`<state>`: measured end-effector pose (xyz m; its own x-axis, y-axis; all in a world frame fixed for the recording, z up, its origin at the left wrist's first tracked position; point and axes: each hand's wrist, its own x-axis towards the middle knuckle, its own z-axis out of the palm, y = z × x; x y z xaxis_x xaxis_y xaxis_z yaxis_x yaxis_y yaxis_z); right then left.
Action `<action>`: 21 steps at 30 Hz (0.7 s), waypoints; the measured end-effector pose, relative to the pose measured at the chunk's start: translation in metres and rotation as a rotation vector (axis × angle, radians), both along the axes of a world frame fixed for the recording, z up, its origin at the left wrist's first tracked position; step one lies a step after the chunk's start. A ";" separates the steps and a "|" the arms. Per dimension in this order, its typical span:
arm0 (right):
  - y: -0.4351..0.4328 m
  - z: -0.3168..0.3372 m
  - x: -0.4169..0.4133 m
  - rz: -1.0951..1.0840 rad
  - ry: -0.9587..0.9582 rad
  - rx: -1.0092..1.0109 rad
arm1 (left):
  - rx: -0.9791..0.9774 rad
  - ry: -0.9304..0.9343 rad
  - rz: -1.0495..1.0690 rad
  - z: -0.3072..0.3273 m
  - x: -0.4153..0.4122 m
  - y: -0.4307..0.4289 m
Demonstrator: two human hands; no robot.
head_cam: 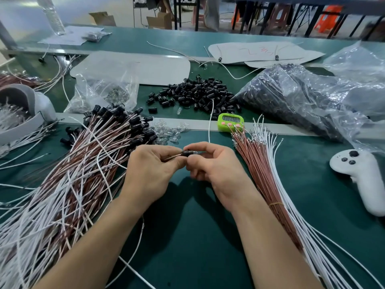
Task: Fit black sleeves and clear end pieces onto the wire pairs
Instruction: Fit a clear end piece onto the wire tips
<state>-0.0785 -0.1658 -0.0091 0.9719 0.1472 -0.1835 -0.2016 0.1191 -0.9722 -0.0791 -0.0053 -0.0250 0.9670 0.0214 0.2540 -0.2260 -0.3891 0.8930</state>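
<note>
My left hand [150,174] pinches a brown-and-white wire pair [174,157] just behind a black sleeve [186,153]. My right hand [210,163] pinches the sleeve's other end, where a clear end piece [194,152] shows between finger and thumb. Both hands meet over the green mat. A pile of loose black sleeves [195,92] lies beyond them. Loose clear end pieces [169,131] sit just behind my left hand. Wire pairs fitted with sleeves [93,147] fan out on the left. A tied bundle of bare wire pairs [268,174] lies on the right.
A green timer [230,122] stands behind the hands. A white controller [362,174] lies at the right edge. Plastic bags of black sleeves [291,97] and of clear pieces [108,92] sit at the back. A grey tray with wires [18,117] is at far left.
</note>
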 end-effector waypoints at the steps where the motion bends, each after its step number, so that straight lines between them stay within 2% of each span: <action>1: 0.001 -0.001 0.000 -0.022 -0.048 -0.043 | 0.014 -0.003 -0.023 -0.002 0.000 0.002; 7: 0.002 -0.004 0.002 -0.127 -0.259 -0.094 | 0.059 0.003 -0.090 0.001 -0.002 0.002; 11: -0.002 -0.002 0.004 -0.137 -0.338 -0.118 | -0.008 0.080 -0.070 0.005 -0.002 -0.002; 17: -0.003 -0.001 0.002 -0.056 -0.262 -0.012 | -0.012 0.113 -0.029 0.002 0.000 0.001; 21: -0.004 0.000 0.004 -0.047 -0.220 -0.032 | -0.002 0.148 -0.048 0.005 0.000 0.001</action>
<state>-0.0750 -0.1696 -0.0095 0.9948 0.0979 0.0296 0.0206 0.0921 -0.9955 -0.0792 -0.0045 -0.0203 0.9938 -0.0255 0.1086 -0.1101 -0.3788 0.9189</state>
